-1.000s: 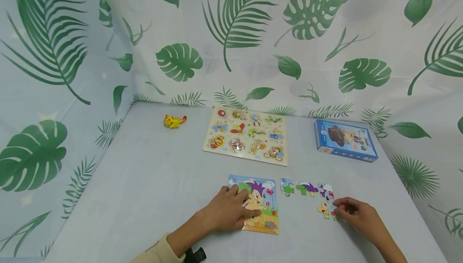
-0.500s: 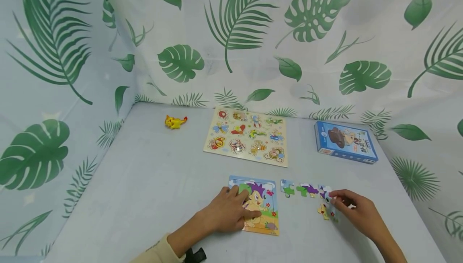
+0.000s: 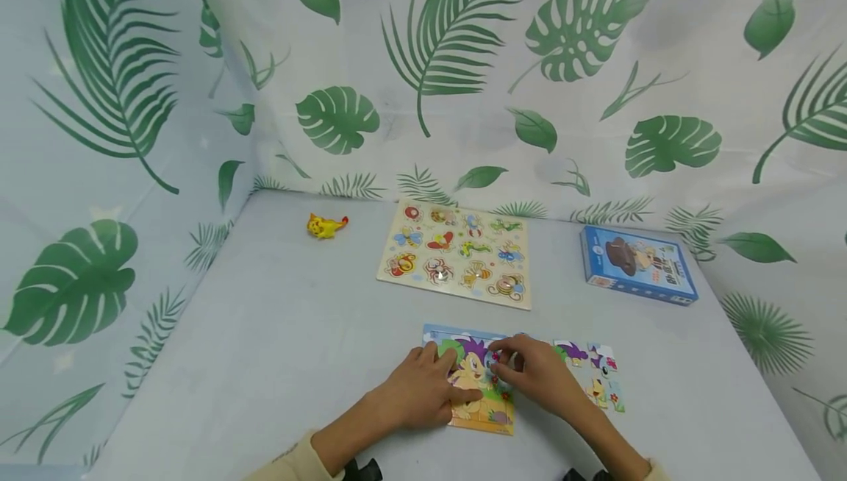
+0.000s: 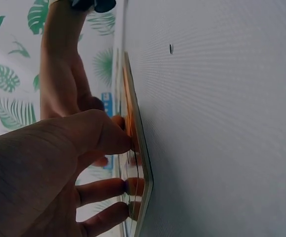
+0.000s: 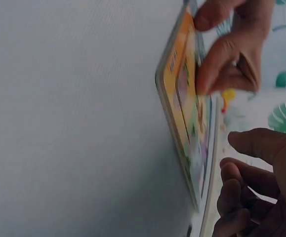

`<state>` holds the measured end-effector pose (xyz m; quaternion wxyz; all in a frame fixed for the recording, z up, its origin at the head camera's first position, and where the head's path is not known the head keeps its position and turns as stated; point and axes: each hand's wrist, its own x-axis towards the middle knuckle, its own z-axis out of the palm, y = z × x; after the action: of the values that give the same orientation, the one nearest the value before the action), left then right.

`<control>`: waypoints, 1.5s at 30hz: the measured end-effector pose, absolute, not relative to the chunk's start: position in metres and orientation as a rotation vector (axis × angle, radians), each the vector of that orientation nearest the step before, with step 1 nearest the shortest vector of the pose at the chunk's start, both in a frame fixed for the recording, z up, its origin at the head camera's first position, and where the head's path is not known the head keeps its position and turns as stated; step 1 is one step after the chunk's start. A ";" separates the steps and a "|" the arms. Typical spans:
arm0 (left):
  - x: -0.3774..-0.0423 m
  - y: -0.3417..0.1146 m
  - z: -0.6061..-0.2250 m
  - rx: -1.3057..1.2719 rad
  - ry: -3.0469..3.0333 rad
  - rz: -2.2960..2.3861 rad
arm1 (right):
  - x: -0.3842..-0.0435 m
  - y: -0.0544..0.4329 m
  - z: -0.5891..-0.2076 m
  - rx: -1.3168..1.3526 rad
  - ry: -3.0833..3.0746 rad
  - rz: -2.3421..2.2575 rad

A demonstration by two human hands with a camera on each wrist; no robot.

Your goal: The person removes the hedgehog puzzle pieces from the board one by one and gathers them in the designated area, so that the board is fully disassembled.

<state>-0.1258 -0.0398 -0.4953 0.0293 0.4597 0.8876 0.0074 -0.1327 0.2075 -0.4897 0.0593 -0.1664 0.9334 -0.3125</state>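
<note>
A framed picture puzzle (image 3: 479, 421) with a purple-haired cartoon animal lies flat on the table. My left hand (image 3: 423, 390) rests on its left part with fingers spread; in the left wrist view the fingertips touch the puzzle (image 4: 129, 106). Over its right edge is my right hand (image 3: 539, 376), thumb and forefinger close to the butterfly. The right wrist view shows these fingers (image 5: 254, 143) slightly apart, with nothing visible between them. Loose puzzle pieces lie to the right: a purple-and-green piece (image 3: 572, 351), a piece with an eye (image 3: 603, 360) and a yellow face piece (image 3: 597, 393).
Behind the puzzle is a wooden board (image 3: 456, 253) with insect pictures. A blue box (image 3: 638, 264) lies at the back right, a small yellow toy (image 3: 325, 226) at the back left. Leaf-print cloth (image 3: 450, 135) hangs around the table.
My right hand has moved left from the loose pieces to the puzzle's right edge. It now hides the leftmost loose piece. My left hand keeps its place on the puzzle.
</note>
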 end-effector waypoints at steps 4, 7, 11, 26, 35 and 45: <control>-0.123 -0.039 -0.495 1.419 2.749 0.009 | -0.134 0.187 -0.495 -0.471 2.836 -0.856; -0.122 -0.039 -0.495 1.422 2.757 -0.017 | -0.132 0.180 -0.497 -0.452 2.847 -0.818; -0.122 -0.039 -0.493 1.421 2.772 -0.074 | -0.130 0.175 -0.498 -0.424 2.856 -0.815; -0.123 -0.040 -0.494 1.422 2.774 -0.034 | -0.136 0.177 -0.503 -0.362 2.683 -1.039; -0.124 -0.040 -0.492 1.422 2.775 -0.045 | -0.132 0.180 -0.500 -0.346 2.615 -1.191; -0.124 -0.040 -0.491 1.451 2.765 -0.087 | -0.128 0.186 -0.499 -0.229 2.601 -1.371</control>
<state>-0.1241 -0.0403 -0.4906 0.0088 0.4645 0.8851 -0.0278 -0.1276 0.1857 -0.4994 0.0960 -0.0772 0.8778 -0.4628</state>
